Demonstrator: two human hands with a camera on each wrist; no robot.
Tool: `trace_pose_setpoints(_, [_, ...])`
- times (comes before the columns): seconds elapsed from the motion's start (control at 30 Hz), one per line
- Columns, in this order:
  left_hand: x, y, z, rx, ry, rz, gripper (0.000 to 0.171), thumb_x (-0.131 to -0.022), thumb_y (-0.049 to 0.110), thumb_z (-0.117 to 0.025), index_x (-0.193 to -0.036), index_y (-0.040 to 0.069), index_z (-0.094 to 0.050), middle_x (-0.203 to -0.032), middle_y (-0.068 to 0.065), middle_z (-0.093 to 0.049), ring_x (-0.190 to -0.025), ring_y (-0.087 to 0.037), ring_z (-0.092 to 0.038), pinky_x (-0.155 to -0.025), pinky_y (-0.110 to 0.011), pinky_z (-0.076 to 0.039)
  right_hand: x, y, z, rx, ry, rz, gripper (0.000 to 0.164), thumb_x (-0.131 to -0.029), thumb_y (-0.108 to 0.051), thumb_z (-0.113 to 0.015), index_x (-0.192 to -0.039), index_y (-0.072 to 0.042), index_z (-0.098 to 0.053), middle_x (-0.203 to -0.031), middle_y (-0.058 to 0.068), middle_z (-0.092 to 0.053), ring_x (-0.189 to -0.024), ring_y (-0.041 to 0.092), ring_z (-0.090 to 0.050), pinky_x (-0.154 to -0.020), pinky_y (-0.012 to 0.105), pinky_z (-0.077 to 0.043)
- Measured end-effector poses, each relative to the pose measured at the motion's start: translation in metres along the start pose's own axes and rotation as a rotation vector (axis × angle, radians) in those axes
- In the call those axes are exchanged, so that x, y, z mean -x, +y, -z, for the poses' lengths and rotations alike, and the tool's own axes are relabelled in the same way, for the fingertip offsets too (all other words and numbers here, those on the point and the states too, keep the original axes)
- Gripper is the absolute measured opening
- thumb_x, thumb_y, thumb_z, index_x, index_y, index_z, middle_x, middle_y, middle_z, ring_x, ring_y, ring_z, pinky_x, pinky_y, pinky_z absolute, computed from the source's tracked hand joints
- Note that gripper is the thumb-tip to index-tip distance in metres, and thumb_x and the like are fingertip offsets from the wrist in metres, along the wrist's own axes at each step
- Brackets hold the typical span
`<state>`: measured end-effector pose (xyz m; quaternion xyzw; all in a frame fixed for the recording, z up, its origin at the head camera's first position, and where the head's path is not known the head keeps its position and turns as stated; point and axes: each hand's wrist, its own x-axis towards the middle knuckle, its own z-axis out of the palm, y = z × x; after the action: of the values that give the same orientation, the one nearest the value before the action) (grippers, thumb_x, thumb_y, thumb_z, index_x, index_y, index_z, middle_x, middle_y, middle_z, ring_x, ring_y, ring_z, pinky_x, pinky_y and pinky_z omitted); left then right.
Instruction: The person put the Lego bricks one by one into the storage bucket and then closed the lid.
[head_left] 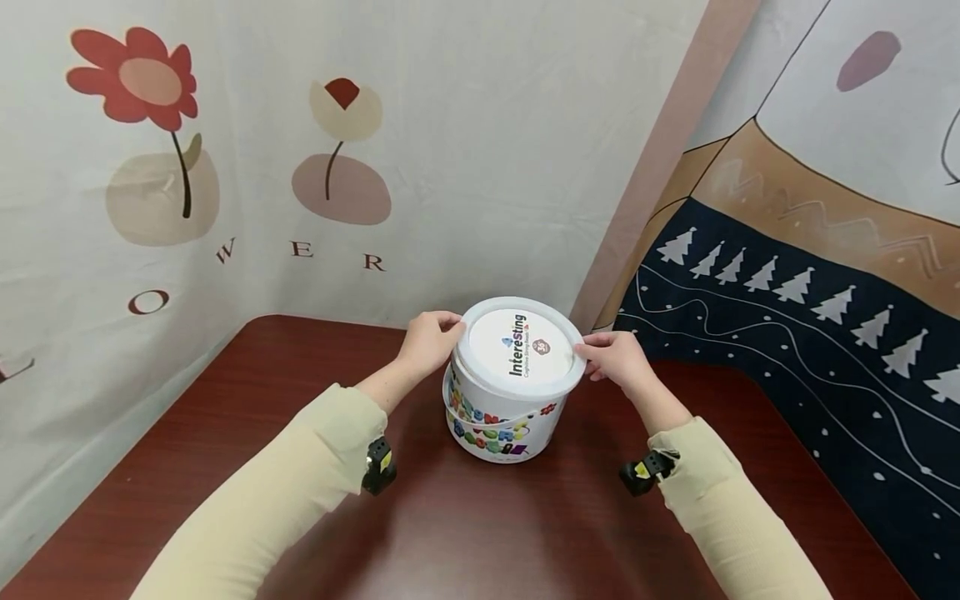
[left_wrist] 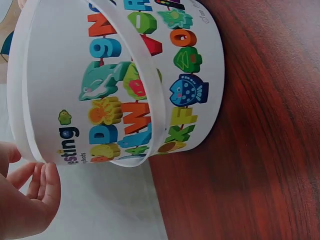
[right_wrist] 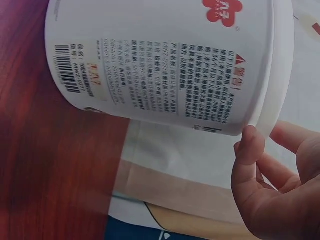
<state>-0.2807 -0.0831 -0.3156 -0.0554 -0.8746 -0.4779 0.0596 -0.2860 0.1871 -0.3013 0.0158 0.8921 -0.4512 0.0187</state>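
A round white bucket (head_left: 501, 433) printed with colourful beads, letters and animals stands upright on the table. Its white lid (head_left: 517, 346), marked "Interesting", sits on top. My left hand (head_left: 431, 343) pinches the lid's rim on the left, thumb on top and fingers curled beneath, as the left wrist view shows. On the opposite side, my right hand (head_left: 617, 358) pinches the rim between thumb and fingers. In the right wrist view, printed text and a barcode (right_wrist: 66, 69) cover the bucket's wall. The white carrying handle (left_wrist: 156, 95) hangs down across the front.
The dark red wooden table (head_left: 465, 533) stretches around the bucket. A pale cloth (head_left: 480, 167) with printed flowers hangs behind it, and a navy cloth (head_left: 750, 333) with white trees hangs to the right. Each wrist wears a small black camera (head_left: 379, 467).
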Motion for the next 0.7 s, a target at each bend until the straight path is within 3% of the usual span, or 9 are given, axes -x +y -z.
trace_pose_setpoints(0.27, [0.004,-0.0046,-0.0055,0.055,-0.002,0.054,0.036,-0.097,0.023,-0.049,-0.124,0.002,-0.058,-0.124,-0.017,-0.061,-0.113,-0.029,-0.059,-0.093,-0.041,-0.05,0.0011,0.0027,-0.0044,0.018,-0.006,-0.033,0.036,-0.092,-0.018,-0.059,-0.119,0.005,-0.06,-0.097,0.021,-0.067,-0.082,0.033,-0.065,-0.062,0.023,-0.055])
trace_pose_setpoints(0.5, [0.0058,-0.0072,-0.0079,0.112,0.002,0.121,0.035,-0.096,0.023,-0.05,-0.122,0.002,-0.061,-0.119,-0.017,-0.063,-0.103,-0.027,-0.063,-0.088,-0.039,-0.052,0.0024,0.0008,-0.0029,0.019,-0.04,-0.095,0.035,-0.091,-0.018,-0.06,-0.118,0.005,-0.06,-0.082,0.012,-0.066,-0.06,0.013,-0.059,-0.057,0.02,-0.053])
trace_pose_setpoints(0.7, [0.0083,-0.007,-0.0056,0.146,-0.01,0.163,0.034,-0.096,0.023,-0.05,-0.12,0.002,-0.062,-0.117,-0.017,-0.064,-0.1,-0.027,-0.064,-0.088,-0.04,-0.052,0.0012,-0.0023,-0.0016,0.011,-0.071,-0.127,0.035,-0.091,-0.015,-0.06,-0.119,0.006,-0.058,-0.077,0.007,-0.063,-0.059,0.012,-0.058,-0.055,0.019,-0.052])
